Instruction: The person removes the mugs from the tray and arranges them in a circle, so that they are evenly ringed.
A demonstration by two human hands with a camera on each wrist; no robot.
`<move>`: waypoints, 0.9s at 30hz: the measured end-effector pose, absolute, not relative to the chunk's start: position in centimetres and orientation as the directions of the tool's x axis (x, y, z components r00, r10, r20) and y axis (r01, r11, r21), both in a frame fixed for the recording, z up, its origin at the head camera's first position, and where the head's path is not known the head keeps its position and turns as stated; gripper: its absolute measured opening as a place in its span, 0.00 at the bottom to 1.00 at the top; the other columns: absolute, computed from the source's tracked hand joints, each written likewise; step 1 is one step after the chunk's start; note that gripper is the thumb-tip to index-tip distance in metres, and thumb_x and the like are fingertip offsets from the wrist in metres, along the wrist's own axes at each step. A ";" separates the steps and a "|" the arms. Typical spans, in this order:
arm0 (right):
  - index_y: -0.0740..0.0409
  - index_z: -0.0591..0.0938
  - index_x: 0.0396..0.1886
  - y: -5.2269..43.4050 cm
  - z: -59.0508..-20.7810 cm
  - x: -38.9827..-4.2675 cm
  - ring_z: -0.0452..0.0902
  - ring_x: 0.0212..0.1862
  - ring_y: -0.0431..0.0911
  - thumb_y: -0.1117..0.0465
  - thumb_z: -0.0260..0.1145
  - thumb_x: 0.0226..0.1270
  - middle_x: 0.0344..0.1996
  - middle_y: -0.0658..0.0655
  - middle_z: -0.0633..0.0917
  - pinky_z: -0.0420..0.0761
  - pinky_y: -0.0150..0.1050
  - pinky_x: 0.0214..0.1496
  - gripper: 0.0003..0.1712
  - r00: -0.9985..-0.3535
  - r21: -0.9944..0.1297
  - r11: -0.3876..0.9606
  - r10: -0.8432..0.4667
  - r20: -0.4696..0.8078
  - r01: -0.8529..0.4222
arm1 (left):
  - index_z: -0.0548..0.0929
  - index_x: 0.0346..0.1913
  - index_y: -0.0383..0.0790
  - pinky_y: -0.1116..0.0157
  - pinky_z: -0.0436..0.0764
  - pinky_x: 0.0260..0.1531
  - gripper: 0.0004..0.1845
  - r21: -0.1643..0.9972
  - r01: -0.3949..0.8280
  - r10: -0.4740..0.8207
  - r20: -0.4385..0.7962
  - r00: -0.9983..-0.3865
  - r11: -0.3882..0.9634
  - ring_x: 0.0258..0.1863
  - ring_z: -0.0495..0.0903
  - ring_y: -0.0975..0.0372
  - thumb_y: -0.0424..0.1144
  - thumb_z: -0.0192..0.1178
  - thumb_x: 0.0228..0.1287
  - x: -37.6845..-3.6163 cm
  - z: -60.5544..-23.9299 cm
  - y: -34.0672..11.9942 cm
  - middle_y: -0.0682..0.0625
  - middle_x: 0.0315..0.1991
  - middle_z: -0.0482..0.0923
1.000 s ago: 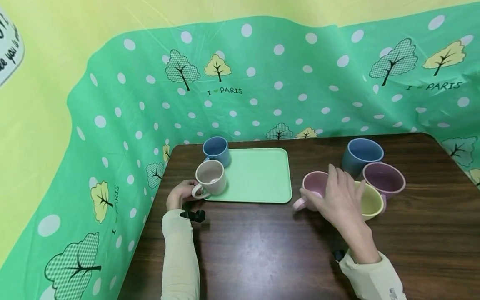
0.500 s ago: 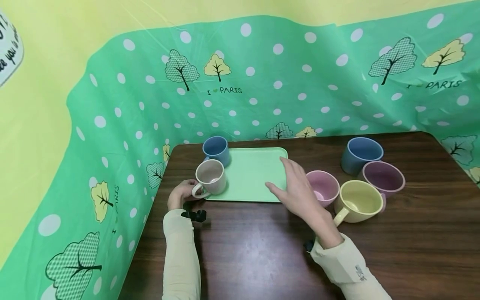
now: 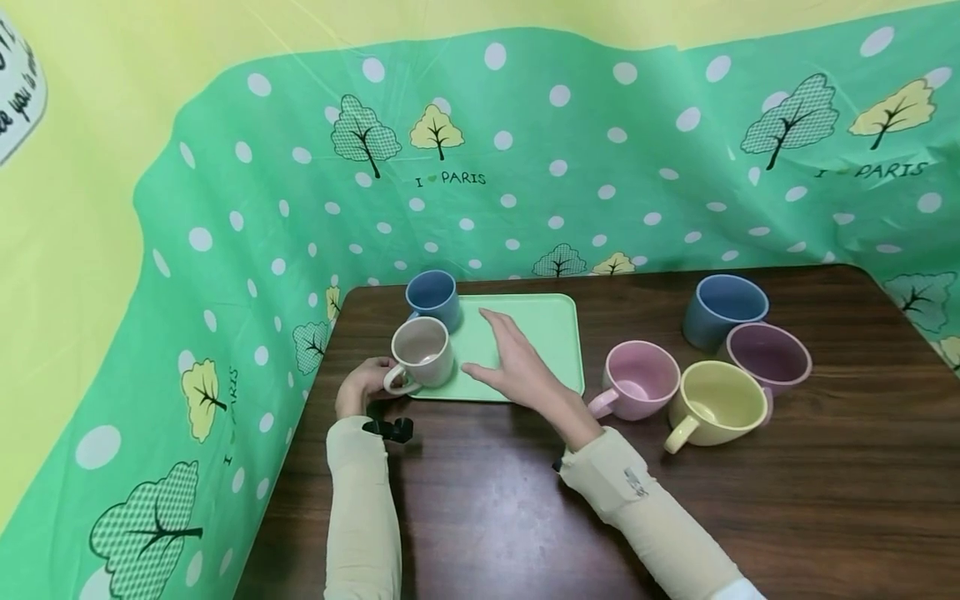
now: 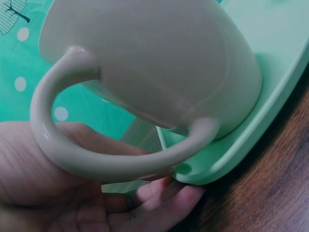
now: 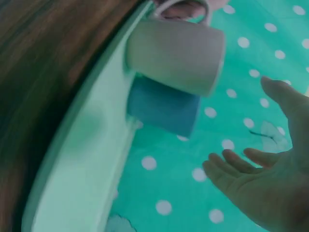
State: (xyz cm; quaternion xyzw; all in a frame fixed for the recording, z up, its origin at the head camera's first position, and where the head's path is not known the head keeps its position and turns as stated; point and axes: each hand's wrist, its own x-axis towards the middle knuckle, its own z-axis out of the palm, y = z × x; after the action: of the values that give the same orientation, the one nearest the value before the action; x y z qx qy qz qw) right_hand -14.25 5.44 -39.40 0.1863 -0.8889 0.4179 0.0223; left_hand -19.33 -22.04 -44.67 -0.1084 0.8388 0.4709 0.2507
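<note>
At the near-left corner of the green tray (image 3: pixel 517 358), my left hand (image 3: pixel 365 385) holds the tray's edge, fingertips at the corner in the left wrist view. A greyish-beige mug (image 3: pixel 431 367) stands upright on that corner, its handle (image 4: pixel 111 166) passing in front of the hand. Behind it on the tray's left side is a blue mug (image 3: pixel 442 308). My right hand (image 3: pixel 517 362) hovers over the middle of the tray, thumb and fingers spread and nothing between them, pointing toward the beige mug. In the right wrist view its palm (image 5: pixel 270 188) is bare.
Right of the tray stand a pink mug (image 3: pixel 641 383), a yellow mug (image 3: pixel 712 408), a purple mug (image 3: pixel 772 358) and a second blue mug (image 3: pixel 720 312), close together. A green dotted cloth (image 3: pixel 555 167) hangs behind and left of the dark wooden table (image 3: pixel 480 483).
My right hand has moved left from the pink and yellow mugs to over the tray, with nothing in it. The left hand, the tray and the mugs have stayed in place.
</note>
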 end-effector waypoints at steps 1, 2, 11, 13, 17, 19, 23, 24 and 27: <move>0.59 0.55 0.73 5.0 -39.6 -14.6 0.58 0.71 0.52 0.48 0.71 0.58 0.69 0.60 0.62 0.63 0.50 0.70 0.50 -0.926 -0.741 0.571 -0.326 0.189 -0.352 | 0.75 0.39 0.30 0.68 0.75 0.36 0.06 0.741 -0.417 0.056 -0.520 -0.853 0.526 0.37 0.73 0.59 0.28 0.55 0.60 -19.3 -44.7 -22.1 0.47 0.35 0.73; 0.59 0.55 0.73 4.5 -39.9 -15.0 0.58 0.71 0.52 0.48 0.71 0.57 0.69 0.60 0.62 0.63 0.51 0.69 0.51 -0.924 -0.745 0.566 -0.338 0.180 -0.353 | 0.74 0.39 0.30 0.68 0.75 0.36 0.05 0.743 -0.417 0.058 -0.519 -0.853 0.523 0.36 0.73 0.59 0.28 0.55 0.60 -19.4 -44.6 -22.1 0.47 0.34 0.72; 0.59 0.52 0.75 1.6 -42.5 -16.9 0.57 0.72 0.54 0.43 0.71 0.56 0.71 0.61 0.59 0.65 0.53 0.68 0.55 -0.918 -0.784 0.539 -0.385 0.094 -0.306 | 0.72 0.38 0.31 0.68 0.76 0.34 0.06 0.759 -0.461 0.052 -0.541 -0.839 0.459 0.34 0.74 0.61 0.25 0.55 0.58 -19.6 -45.5 -22.2 0.47 0.34 0.71; 0.57 0.52 0.75 1.2 -42.9 -17.2 0.57 0.72 0.53 0.43 0.71 0.55 0.72 0.60 0.59 0.65 0.53 0.68 0.56 -0.919 -0.795 0.530 -0.385 0.084 -0.295 | 0.72 0.38 0.31 0.68 0.77 0.33 0.06 0.766 -0.475 0.054 -0.548 -0.834 0.433 0.34 0.74 0.61 0.24 0.54 0.58 -19.5 -45.5 -22.2 0.47 0.34 0.70; 0.55 0.54 0.74 0.7 -43.4 -18.0 0.59 0.71 0.53 0.43 0.72 0.55 0.71 0.60 0.60 0.65 0.53 0.67 0.55 -0.916 -0.811 0.499 -0.388 0.105 -0.304 | 0.71 0.38 0.32 0.68 0.77 0.33 0.06 0.769 -0.478 0.049 -0.547 -0.836 0.424 0.34 0.75 0.61 0.24 0.55 0.58 -19.5 -45.4 -22.1 0.47 0.35 0.70; 0.55 0.55 0.74 0.4 -43.5 -18.4 0.60 0.70 0.53 0.44 0.72 0.54 0.70 0.59 0.62 0.66 0.53 0.67 0.54 -0.912 -0.823 0.476 -0.394 0.115 -0.310 | 0.72 0.38 0.32 0.68 0.77 0.33 0.06 0.770 -0.477 0.049 -0.546 -0.837 0.423 0.34 0.75 0.60 0.24 0.55 0.58 -19.5 -45.4 -22.1 0.47 0.35 0.70; 0.55 0.56 0.74 0.0 -43.7 -18.8 0.63 0.68 0.53 0.47 0.74 0.53 0.69 0.59 0.64 0.67 0.54 0.65 0.54 -0.900 -0.844 0.438 -0.421 0.112 -0.310 | 0.72 0.37 0.31 0.68 0.78 0.33 0.06 0.772 -0.474 0.058 -0.545 -0.836 0.423 0.34 0.75 0.60 0.24 0.55 0.57 -19.4 -45.4 -22.1 0.47 0.34 0.70; 0.55 0.55 0.74 0.0 -43.8 -18.8 0.63 0.68 0.53 0.47 0.75 0.52 0.69 0.59 0.64 0.67 0.54 0.65 0.55 -0.896 -0.848 0.430 -0.429 0.111 -0.311 | 0.72 0.37 0.31 0.68 0.78 0.33 0.06 0.773 -0.474 0.059 -0.545 -0.836 0.421 0.34 0.75 0.60 0.24 0.55 0.57 -19.4 -45.4 -22.1 0.47 0.34 0.70; 0.56 0.54 0.74 -0.1 -43.9 -18.7 0.64 0.67 0.52 0.46 0.76 0.50 0.68 0.59 0.64 0.68 0.53 0.64 0.58 -0.889 -0.842 0.433 -0.445 0.110 -0.321 | 0.72 0.36 0.32 0.69 0.77 0.34 0.05 0.769 -0.472 0.063 -0.547 -0.835 0.431 0.34 0.75 0.60 0.25 0.55 0.58 -19.4 -45.4 -22.1 0.47 0.33 0.70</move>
State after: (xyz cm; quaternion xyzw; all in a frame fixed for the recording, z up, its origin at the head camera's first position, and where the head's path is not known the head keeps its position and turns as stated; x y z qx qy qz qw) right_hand -18.71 -0.14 -43.86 0.2269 -0.8439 0.4819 -0.0642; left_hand -19.43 -22.13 -45.42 -0.1270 0.8056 0.5182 0.2577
